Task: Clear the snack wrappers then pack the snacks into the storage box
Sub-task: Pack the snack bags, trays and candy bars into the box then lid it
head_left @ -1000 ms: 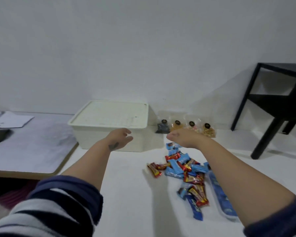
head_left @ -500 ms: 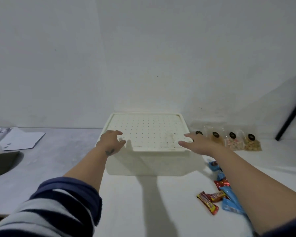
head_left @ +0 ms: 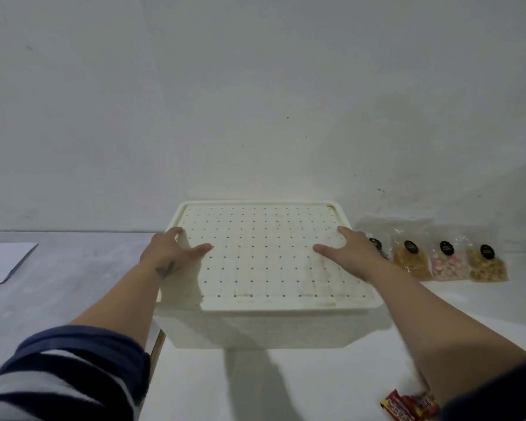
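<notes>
Head view shows the left hand and right hand, in the air before, now each gripping a side of the lid on the box by the wall, ready to open it.

Dim, even indoor light: soft shadows spread just below the fingers of the left hand on the storage box lid and table. Wrappers far below the right hand blur; frame edges bow.

Head view down (near storage box)
</notes>
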The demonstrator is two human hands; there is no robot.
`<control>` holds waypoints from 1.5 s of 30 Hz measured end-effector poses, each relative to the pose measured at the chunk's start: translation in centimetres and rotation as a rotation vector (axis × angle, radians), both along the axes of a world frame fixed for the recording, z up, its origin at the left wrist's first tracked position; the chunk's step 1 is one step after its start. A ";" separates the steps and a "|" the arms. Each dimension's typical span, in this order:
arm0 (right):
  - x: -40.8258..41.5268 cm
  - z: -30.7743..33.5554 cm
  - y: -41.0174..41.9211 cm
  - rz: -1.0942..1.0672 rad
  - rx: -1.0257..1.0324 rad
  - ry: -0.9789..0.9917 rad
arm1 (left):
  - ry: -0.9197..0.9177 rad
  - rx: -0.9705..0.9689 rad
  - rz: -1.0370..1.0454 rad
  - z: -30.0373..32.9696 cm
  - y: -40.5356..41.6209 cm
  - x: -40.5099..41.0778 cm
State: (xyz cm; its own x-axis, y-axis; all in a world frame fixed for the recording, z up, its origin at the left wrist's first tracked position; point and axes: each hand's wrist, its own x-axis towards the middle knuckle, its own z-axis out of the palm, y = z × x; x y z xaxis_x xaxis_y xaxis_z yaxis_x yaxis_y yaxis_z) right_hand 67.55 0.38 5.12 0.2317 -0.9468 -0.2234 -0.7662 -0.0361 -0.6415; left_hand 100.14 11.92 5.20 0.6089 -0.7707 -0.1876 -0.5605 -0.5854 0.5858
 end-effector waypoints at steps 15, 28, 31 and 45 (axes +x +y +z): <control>-1.9 5.3 10.7 -0.106 -0.116 0.008 | -0.012 -0.217 -0.032 3.5 11.6 -2.6; -3.6 -3.0 31.0 -0.146 -0.012 -0.016 | -0.024 -0.137 -0.013 -4.3 31.1 -5.2; -3.5 -5.8 32.5 -0.141 0.053 -0.006 | 0.000 -0.043 -0.017 -6.7 32.2 -5.0; -3.3 -12.0 32.3 -0.047 0.211 0.408 | 0.125 0.152 -0.014 -12.9 33.5 -5.6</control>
